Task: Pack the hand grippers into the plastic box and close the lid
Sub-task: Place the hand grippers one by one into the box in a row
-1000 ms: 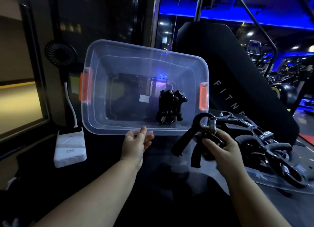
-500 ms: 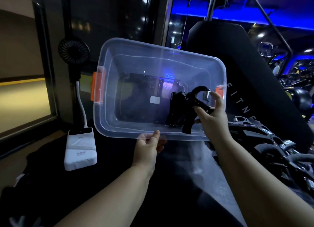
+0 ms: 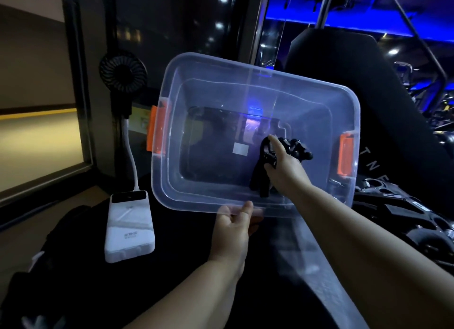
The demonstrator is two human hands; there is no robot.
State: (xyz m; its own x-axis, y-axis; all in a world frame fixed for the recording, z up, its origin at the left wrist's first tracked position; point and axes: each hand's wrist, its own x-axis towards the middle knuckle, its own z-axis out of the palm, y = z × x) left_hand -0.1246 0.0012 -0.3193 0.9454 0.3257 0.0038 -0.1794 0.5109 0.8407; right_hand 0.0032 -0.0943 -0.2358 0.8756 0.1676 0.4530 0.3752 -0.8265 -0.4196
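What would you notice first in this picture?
The big clear plastic box in the middle, tipped open toward the camera, with bright orange latches on its two short sides. The left hand holds its near rim, while the right hand is inside, gripping a black hand gripper. Blue lights glow at the upper right.

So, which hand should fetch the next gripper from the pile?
Right: the right hand, holding a hand gripper in the plastic box, sits nearer the pile; the left hand grips the rim.
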